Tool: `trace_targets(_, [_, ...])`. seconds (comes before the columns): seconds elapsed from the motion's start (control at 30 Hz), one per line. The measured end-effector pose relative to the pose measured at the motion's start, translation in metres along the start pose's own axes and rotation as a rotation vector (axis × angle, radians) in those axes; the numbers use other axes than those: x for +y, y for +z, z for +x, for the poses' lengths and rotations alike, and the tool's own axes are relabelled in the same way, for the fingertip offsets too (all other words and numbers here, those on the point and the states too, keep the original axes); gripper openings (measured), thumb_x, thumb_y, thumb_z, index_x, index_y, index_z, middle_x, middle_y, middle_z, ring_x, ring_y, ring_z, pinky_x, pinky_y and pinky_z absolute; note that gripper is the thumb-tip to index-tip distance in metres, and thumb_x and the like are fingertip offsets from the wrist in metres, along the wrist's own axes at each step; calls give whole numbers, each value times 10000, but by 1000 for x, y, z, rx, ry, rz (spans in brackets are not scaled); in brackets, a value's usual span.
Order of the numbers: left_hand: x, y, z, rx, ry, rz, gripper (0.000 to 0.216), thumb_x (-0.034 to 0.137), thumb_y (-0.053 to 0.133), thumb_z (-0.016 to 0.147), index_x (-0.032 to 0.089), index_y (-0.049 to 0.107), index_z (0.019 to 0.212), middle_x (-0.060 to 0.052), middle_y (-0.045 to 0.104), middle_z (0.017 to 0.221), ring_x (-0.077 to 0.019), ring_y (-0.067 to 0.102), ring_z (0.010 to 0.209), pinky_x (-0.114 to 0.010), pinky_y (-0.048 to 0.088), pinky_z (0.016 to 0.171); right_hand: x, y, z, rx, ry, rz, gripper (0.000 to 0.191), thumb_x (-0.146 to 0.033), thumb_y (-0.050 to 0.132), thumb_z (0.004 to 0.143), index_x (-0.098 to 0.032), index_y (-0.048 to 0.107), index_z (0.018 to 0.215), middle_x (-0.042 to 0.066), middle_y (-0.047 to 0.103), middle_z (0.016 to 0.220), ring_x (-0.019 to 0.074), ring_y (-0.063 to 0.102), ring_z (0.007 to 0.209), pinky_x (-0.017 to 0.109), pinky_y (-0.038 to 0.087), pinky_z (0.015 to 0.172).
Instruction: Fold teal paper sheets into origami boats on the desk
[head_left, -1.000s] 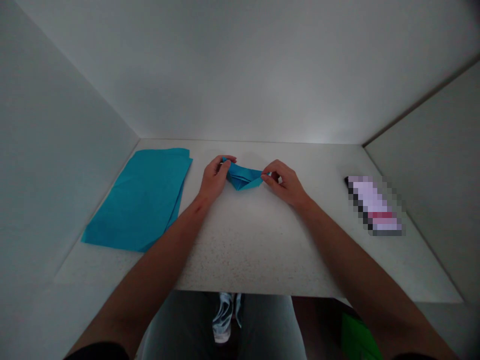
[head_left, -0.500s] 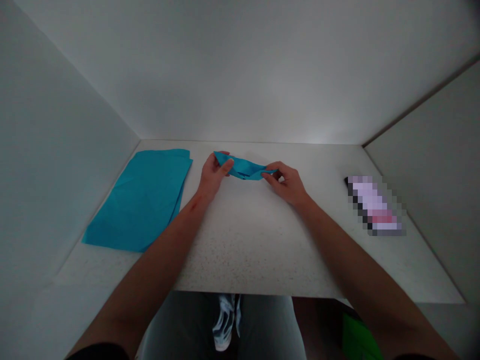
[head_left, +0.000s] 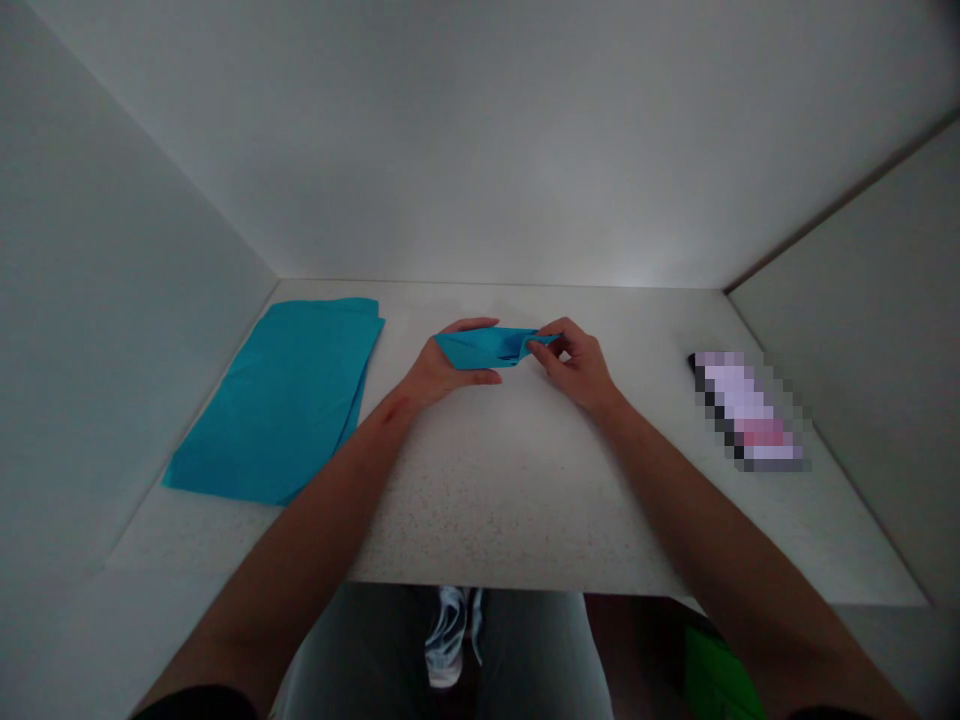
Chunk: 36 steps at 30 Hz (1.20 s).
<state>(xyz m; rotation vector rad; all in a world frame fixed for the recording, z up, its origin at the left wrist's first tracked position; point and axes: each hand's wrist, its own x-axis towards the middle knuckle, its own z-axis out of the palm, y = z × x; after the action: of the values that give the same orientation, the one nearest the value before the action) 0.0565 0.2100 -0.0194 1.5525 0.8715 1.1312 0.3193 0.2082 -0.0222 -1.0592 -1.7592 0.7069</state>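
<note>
A folded piece of blue paper [head_left: 484, 346] is held just above the white speckled table [head_left: 510, 480], near the middle back. My left hand [head_left: 442, 368] cups it from below and from the left, thumb under it and fingers curled behind. My right hand [head_left: 577, 365] pinches the paper's right tip between thumb and fingers. Both hands are closed on the same piece.
A stack of flat blue paper sheets [head_left: 289, 390] lies at the left of the table. A blurred-out oblong object [head_left: 746, 410] lies at the right. White walls close the table in on the left, back and right. My legs show below the front edge.
The folded paper has turned and flattened. My left hand shifted from gripping its left end to cupping it from underneath, while my right hand kept its pinch on the right tip.
</note>
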Motion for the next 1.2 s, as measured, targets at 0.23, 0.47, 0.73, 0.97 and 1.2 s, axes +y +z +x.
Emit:
trace_targets(0.23, [0,3,1,228,-60,-8,562,582,938,768,221,832,1186,-89,826,1102,-250,763,977,-384,636,892,2,1,0,26,8,-7,272,-494,746,957,-252,627,997,-68,568,620,114,500,513,274,407,534])
trace_targets(0.47, [-4,4,4,345,-111,-54,456,531,983,660,205,830,938,-47,792,871,-205,725,781,-342,618,735,4,1,3,60,78,168,522,-538,841,876,-286,622,1278,-49,662,784,110,509,522,269,399,477])
trace_targets(0.73, [-8,5,6,364,-109,-85,518,653,950,685,187,764,813,-30,738,781,-186,716,742,-327,624,709,0,-2,4,0,191,175,423,-633,833,861,-237,686,859,-58,548,579,108,451,492,267,344,469])
trace_targets(0.97, [-12,-4,10,501,-92,-95,675,813,876,686,185,752,901,-65,781,847,-191,739,758,-317,645,687,2,-2,6,68,128,155,499,-735,755,901,-239,695,882,-30,628,651,121,467,536,280,373,524])
trace_targets(1.2, [-11,-6,11,558,-44,-87,703,913,686,818,211,646,817,-31,683,697,-204,746,722,-300,623,632,-3,-5,3,38,131,43,624,-800,496,1035,-247,747,894,-36,539,527,138,445,466,298,384,528])
